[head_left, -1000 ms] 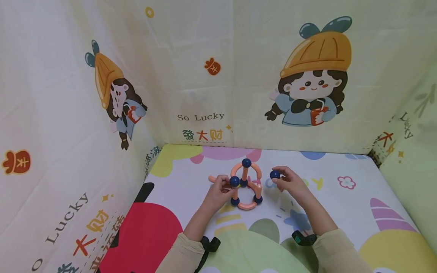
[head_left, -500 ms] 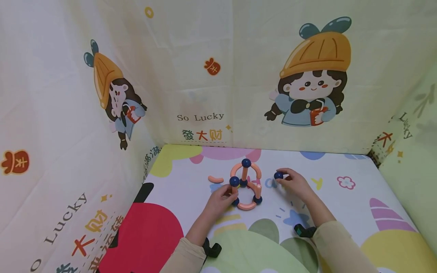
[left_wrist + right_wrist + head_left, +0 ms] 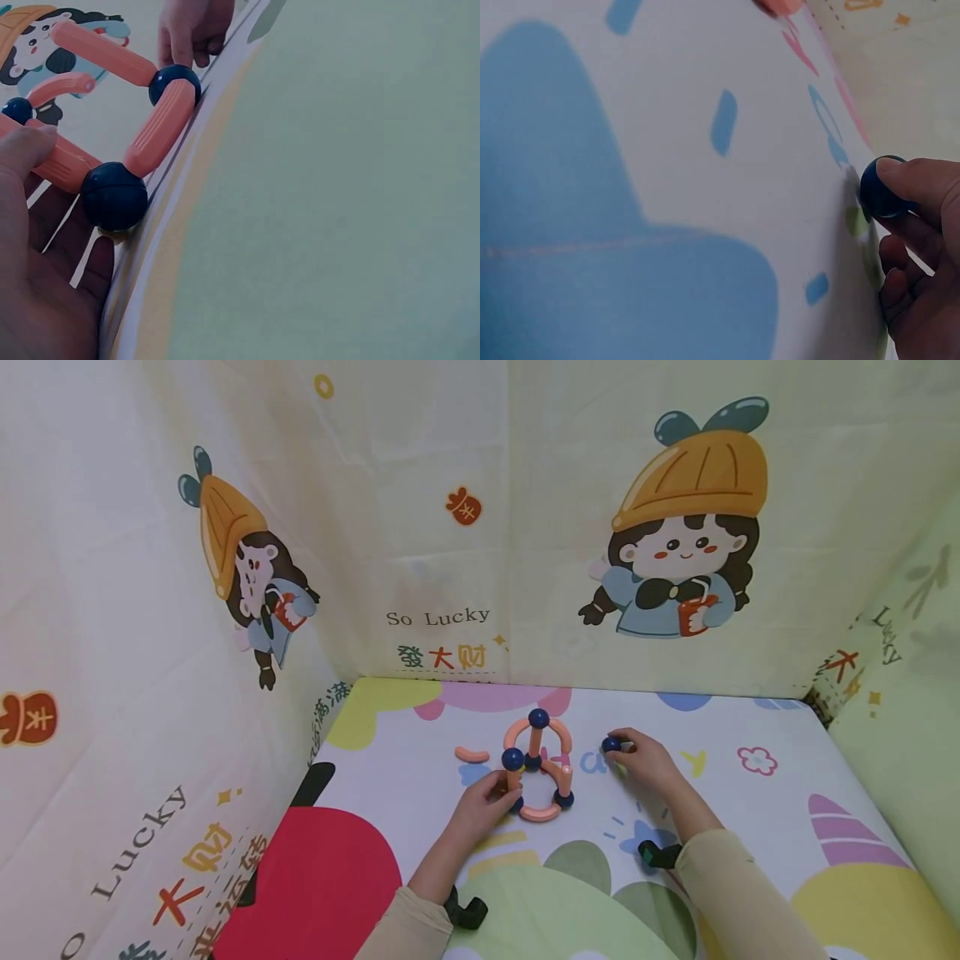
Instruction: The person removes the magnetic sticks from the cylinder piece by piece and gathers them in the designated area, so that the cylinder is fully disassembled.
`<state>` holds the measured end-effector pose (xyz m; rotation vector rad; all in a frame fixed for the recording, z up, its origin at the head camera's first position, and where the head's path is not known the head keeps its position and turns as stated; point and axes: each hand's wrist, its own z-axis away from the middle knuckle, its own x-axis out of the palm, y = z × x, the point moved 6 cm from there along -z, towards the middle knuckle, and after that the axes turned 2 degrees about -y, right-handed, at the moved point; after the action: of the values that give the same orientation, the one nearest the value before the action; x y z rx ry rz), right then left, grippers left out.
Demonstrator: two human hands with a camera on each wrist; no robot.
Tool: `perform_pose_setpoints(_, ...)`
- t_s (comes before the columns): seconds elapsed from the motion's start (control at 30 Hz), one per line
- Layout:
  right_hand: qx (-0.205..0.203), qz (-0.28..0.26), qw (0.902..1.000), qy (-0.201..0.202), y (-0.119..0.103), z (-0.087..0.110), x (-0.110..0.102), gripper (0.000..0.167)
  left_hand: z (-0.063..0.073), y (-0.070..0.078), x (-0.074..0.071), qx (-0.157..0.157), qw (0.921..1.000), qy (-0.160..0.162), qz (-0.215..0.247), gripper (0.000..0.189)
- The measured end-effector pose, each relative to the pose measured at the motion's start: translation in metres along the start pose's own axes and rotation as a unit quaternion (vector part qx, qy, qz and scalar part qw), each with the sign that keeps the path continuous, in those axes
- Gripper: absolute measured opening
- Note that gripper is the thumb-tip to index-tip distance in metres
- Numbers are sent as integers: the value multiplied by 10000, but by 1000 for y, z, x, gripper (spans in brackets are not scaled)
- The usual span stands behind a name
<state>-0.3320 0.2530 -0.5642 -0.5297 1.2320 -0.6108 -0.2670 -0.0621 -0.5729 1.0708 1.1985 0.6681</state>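
Note:
A magnetic building-stick frame (image 3: 540, 814) of orange rods, curved pieces and dark blue balls stands in the middle of the table. My left hand (image 3: 482, 803) grips its upright orange rod (image 3: 64, 169) on the left side, thumb in front and fingers behind. A blue ball (image 3: 512, 759) tops that rod, and another ball (image 3: 114, 196) is at its foot. To the right, apart from the frame, my right hand (image 3: 647, 764) pinches a loose blue ball (image 3: 883, 187) between thumb and fingers. The highest ball (image 3: 538, 718) sits at the back of the frame, above an arch.
One loose curved orange piece (image 3: 472, 755) lies left of the frame. The table (image 3: 757, 827) has a colourful printed cover, and printed cloth (image 3: 525, 527) walls rise behind it and at both sides. Dark straps with small devices (image 3: 467, 910) are on both wrists.
My left hand has slid down from near the left upright's top ball to lower on the rod, uncovering the loose curved piece. My right hand shifted slightly right with its ball.

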Motion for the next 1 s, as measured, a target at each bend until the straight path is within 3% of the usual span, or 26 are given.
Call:
perform_pose_setpoints(0.43, 29, 18, 10000, -49, 0, -2, 3, 59, -1, -8, 1, 79, 10000, -23, 9, 33)
perform_pose_setpoints(0.67, -188, 191, 9996, -19, -1, 0, -1, 61, -2, -9, 1, 103, 9999, -10, -5, 31)
perform_pose_setpoints(1.0, -616, 286, 9967, 450, -12, 18, -19, 54, -4, -13, 2, 122, 9999, -8, 3, 33)
